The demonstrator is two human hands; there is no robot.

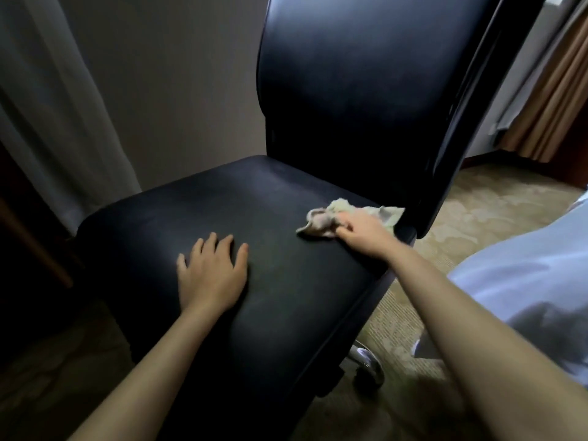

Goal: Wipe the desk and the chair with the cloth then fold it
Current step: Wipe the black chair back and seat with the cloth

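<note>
Black chair (286,218), pale cream cloth (321,222) — crumpled, beige patterned carpet (496,198), tan curtain (553,100), grey wall (178,90)

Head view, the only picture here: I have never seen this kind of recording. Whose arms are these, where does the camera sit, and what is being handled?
There is no machine here. The camera is worn on a person's head and looks forward and down, so the two bare arms reaching in from the bottom edge are that person's own. In front stands a dark chair, with a padded seat and a tall backrest. The left hand lies flat on the seat, fingers spread, holding nothing. The right hand holds a crumpled pale cloth against the seat's far right part, close to the backrest. Patterned carpet shows beside the chair, and a pale curtain hangs at the left.
</note>
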